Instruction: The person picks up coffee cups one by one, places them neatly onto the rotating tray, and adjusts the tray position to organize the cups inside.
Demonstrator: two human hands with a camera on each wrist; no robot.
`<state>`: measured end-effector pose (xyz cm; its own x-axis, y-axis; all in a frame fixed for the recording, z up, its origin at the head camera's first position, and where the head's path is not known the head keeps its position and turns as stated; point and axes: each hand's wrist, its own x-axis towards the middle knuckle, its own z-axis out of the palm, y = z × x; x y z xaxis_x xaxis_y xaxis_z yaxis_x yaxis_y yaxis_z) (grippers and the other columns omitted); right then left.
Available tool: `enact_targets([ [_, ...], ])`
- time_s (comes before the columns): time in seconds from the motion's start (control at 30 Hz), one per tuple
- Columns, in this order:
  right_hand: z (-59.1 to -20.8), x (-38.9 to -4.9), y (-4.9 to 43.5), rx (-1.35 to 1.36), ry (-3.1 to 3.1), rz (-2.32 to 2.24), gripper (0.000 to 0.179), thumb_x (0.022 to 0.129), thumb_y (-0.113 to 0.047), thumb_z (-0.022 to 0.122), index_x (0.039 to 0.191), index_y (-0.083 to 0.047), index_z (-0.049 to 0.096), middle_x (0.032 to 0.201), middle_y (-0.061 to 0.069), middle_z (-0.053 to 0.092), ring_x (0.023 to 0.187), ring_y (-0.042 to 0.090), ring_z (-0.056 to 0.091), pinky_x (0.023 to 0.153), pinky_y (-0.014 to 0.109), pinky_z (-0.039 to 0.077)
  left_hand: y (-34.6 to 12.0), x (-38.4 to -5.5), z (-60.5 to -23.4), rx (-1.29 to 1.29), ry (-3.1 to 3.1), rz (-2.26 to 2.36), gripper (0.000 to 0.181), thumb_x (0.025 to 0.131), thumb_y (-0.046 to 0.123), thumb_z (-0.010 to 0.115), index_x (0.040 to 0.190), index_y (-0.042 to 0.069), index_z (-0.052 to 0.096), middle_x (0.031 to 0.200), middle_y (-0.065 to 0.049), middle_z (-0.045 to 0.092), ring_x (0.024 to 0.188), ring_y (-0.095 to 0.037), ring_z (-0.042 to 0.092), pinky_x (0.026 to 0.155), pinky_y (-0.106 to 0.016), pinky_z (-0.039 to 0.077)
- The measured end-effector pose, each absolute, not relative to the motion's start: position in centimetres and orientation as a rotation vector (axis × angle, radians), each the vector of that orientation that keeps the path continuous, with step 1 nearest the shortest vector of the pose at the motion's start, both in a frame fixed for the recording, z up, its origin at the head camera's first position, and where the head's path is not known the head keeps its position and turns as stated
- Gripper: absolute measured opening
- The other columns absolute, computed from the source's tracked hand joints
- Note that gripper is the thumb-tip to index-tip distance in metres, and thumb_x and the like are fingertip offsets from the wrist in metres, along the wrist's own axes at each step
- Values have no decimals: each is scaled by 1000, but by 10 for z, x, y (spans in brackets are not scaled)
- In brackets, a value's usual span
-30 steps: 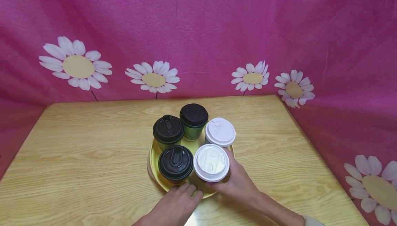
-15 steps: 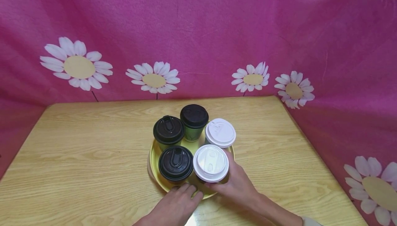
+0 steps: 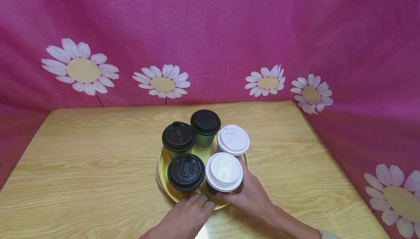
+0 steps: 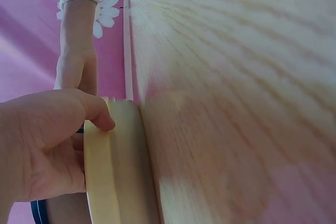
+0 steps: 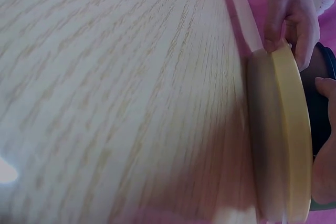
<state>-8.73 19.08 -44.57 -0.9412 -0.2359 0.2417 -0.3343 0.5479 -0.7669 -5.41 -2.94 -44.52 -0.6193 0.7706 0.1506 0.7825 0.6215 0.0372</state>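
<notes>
Five-cup wording aside, several lidded paper coffee cups stand upright on a round yellow tray (image 3: 163,182). My right hand (image 3: 251,191) holds the front-right coffee cup, which has a white lid (image 3: 224,172) and a dark body (image 5: 316,114). Its fingers are mostly hidden behind that cup. My left hand (image 3: 187,215) grips the tray's near rim; in the left wrist view its thumb (image 4: 102,116) lies on the outside of the wall and the other fingers are inside. Just beyond it stands a black-lidded cup (image 3: 186,172).
Two more black-lidded cups, one at the left (image 3: 178,137) and one at the back (image 3: 205,122), share the tray with another white-lidded cup (image 3: 233,139). The tray rests on a wooden table (image 3: 98,166). A pink daisy-print cloth (image 3: 210,31) hangs behind.
The white-lidded cup in my right hand has shifted very slightly to the right, and the glare on its lid has changed. My left hand stays on the tray rim.
</notes>
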Motion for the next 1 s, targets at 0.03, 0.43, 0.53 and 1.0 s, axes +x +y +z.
enact_targets([
  [0.03, -446, -87, 191, 492, -2665, 1353, 97, 61, -23, 95, 142, -13, 43, 131, -1, 61, 118, 16, 58, 102, 46, 46, -30, -54, -445, -1305, -2716, -151, 29, 78, 13, 75, 104, 15, 63, 96, 0, 60, 90, -14, 59, 63, -28, 51],
  [0.43, -447, -86, 189, 486, -2656, 1335, 99, 60, -20, 95, 143, -11, 41, 135, 0, 58, 121, 17, 55, 103, 47, 44, -30, -50, -433, -1303, -2433, -285, 25, 78, 14, 72, 102, 13, 64, 98, 2, 61, 85, -13, 60, 64, -25, 51],
  [0.53, -447, -85, 190, 476, -2664, 1336, 99, 61, -19, 94, 144, -12, 41, 134, -1, 58, 121, 16, 55, 103, 46, 45, -27, -50, -423, -1300, -2250, -379, 18, 84, 9, 61, 101, 11, 66, 98, 2, 61, 83, -12, 59, 63, -21, 49],
  [1.0, -448, -86, 189, 490, -2644, 1318, 90, 65, -21, 90, 142, -10, 44, 129, 0, 61, 114, 14, 58, 98, 39, 49, -20, -65, -403, -1192, -2107, -422, 44, 107, 10, 23, 115, 7, 66, 118, -8, 61, 115, -25, 57, 98, -35, 49],
])
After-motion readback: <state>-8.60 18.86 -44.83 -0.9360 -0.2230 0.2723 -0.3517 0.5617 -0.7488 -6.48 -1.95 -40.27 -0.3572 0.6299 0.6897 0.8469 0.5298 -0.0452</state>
